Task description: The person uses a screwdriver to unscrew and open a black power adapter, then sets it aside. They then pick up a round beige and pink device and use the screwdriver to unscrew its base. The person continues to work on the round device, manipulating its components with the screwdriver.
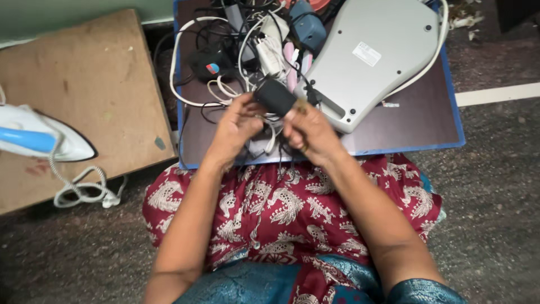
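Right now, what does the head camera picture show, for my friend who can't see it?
Two hands hold a small black charger block between them, left hand and right hand, above a low table piled with tangled cables and an upturned grey device. A white and blue iron sits on a board at the left.

The person wore a red garment (281, 208) with a cream paisley print and teal patterned cloth (253, 284) below it; forearms were bare.

adapter (275, 95): matt black plastic
appliance base (371, 56): smooth grey plastic
board (84, 95): rough brown wood
skirt (281, 208): patterned red cloth
floor (495, 186): rough, speckled
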